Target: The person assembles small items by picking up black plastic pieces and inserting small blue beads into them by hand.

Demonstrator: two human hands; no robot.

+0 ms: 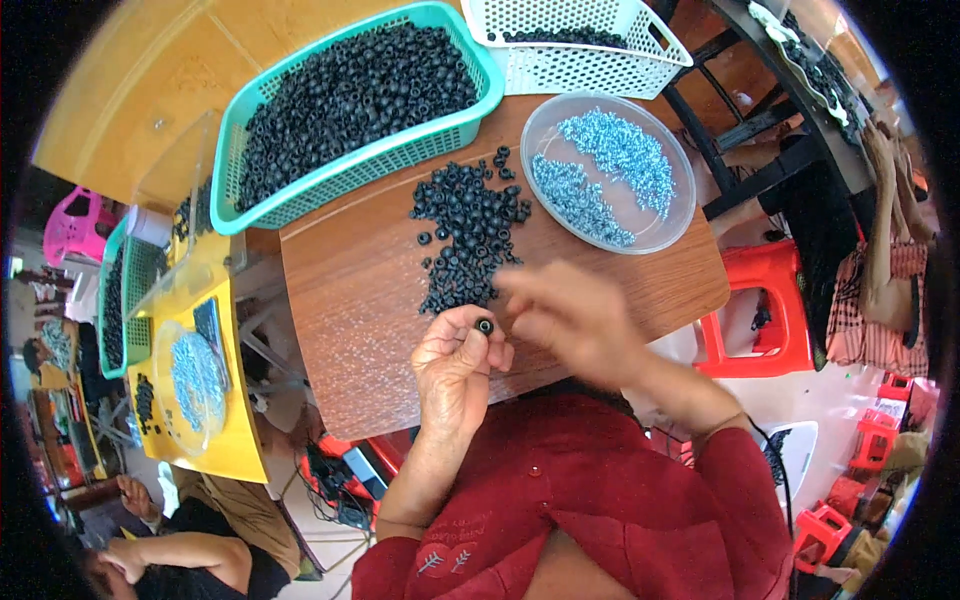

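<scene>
My left hand [450, 365] pinches a small black ring-shaped part [485, 327] between thumb and forefinger, its round hole facing up. Close beside it on the right is my right hand [575, 320], smeared by motion, so I cannot make out its fingers or anything in them. Just beyond both hands, a loose pile of black ring-shaped parts [470, 220] lies on the brown wooden table [350, 300]. To the right of the pile, a round clear plastic tray [612, 245] holds two heaps of small shiny light-blue pieces [622, 150].
A teal basket [350, 170] full of black parts stands at the table's far left. Behind the tray is a white perforated basket [580, 70] with more. Red stools [765, 310] stand on the right. On the left, another person sits by a yellow-topped table [225, 400].
</scene>
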